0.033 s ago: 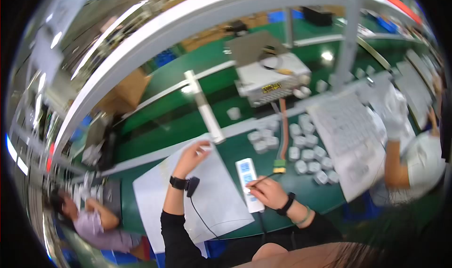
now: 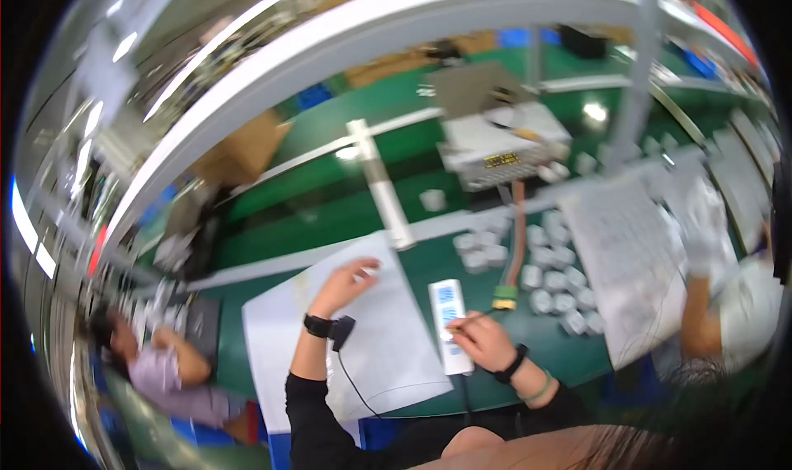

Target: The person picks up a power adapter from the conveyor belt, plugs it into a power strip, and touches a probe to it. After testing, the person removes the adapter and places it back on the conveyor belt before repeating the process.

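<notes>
My right hand (image 2: 485, 340) is closed in a pinch over a white power strip (image 2: 450, 301) with blue-marked sockets. A thin dark lead, blurred, runs from its fingertips towards a green-and-yellow connector (image 2: 505, 297). That connector lies on the green table at the end of a flat cable (image 2: 518, 235). My left hand (image 2: 348, 284) is raised above a large white sheet (image 2: 285, 338), empty, its fingers loosely bent and apart. On its wrist sits a dark band with a small black device (image 2: 343, 333), from which a thin cord hangs. Whatever lies beneath the right fingers is hidden.
A grey metal instrument (image 2: 505, 152) with a lit display stands beyond the table's back edge. Several small white blocks (image 2: 540, 302) lie to the right of the connector. A white rail (image 2: 384, 189) crosses the far belt. Co-workers sit left (image 2: 169, 371) and right (image 2: 742, 297).
The whole scene has shifted slightly right in the picture as the view turned. My left hand is a little lower against the sheet; the right hand remains at the power strip.
</notes>
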